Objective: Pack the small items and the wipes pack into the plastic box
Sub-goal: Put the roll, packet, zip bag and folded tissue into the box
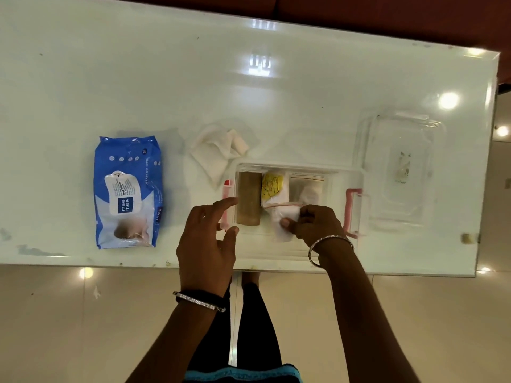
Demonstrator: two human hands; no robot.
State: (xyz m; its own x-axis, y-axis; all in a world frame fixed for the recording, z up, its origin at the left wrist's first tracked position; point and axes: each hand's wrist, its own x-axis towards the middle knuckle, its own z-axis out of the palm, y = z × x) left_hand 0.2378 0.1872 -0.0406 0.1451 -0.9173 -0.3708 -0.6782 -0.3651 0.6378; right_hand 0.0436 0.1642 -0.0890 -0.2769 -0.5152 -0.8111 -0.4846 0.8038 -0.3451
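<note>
- The clear box sits at the lower centre of the frame on the white tabletop, with pink latches at its left and right ends.
- Inside lie a brown roll, a yellow packet and a zip bag.
- The right hand pinches a white pouch (red-striped at its top) inside the box.
- The left hand hovers open at the box's left edge, fingers spread, holding nothing.
- The blue wipes pack lies at the left, well apart from the box.
- White gauze pieces rest just above the box's left corner.
- The clear lid lies at the right.
</note>
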